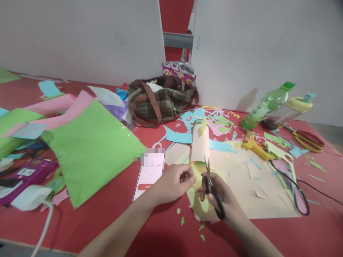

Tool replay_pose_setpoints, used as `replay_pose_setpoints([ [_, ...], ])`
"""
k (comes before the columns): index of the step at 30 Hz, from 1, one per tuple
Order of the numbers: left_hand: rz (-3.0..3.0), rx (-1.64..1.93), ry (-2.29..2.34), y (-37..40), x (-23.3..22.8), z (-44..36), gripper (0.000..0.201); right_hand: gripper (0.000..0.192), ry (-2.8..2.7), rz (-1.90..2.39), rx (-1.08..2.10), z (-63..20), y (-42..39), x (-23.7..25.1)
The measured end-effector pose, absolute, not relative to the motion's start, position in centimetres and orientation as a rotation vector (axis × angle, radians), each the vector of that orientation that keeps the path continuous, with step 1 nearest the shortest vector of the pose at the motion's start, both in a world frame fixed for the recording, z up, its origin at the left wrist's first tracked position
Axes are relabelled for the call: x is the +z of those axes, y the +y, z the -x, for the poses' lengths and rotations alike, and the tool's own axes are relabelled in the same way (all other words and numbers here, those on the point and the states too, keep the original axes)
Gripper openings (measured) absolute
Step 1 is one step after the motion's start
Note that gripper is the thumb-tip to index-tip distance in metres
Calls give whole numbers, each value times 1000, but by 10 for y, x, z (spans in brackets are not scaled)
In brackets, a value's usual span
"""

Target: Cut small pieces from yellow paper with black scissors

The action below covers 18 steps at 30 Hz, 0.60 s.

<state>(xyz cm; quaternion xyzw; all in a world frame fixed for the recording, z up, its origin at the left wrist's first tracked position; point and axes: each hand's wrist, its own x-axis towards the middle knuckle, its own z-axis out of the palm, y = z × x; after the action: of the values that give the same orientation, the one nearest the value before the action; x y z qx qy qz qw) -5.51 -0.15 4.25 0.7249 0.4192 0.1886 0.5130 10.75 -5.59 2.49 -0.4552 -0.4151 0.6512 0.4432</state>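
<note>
My left hand (173,184) pinches the lower edge of a curled, cream-coloured paper strip (199,144) that stands up from the red table (112,217). My right hand (223,198) grips black scissors (211,187), blades pointing up at the bottom of the strip. Yellow-green paper (199,207) lies under both hands, with small green snippets in front of it.
A phone (150,175) showing a timer lies left of my hands. A large green sheet (91,150), pink sheets and a plaid bag (158,101) are to the left and behind. A yellow glue gun (254,144) with black cord, a green bottle (264,107) and red-yellow scissors (307,139) lie right.
</note>
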Motion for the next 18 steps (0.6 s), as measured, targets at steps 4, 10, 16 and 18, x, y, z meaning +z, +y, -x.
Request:
replay_pose_setpoints([
  [4,-1836,342,914,-6,42,51,16,34,-977,1169,1525,-108,-54,27],
  [10,-1956,248,861,-11,41,47,22,34,-1016,1208,1552,-107,-54,25],
  [16,-1940,183,814,-10,36,49,19,34,-1028,1202,1592,-107,-53,26],
  [18,-1935,172,797,-9,36,49,18,37,-1047,1204,1599,-107,-53,26],
])
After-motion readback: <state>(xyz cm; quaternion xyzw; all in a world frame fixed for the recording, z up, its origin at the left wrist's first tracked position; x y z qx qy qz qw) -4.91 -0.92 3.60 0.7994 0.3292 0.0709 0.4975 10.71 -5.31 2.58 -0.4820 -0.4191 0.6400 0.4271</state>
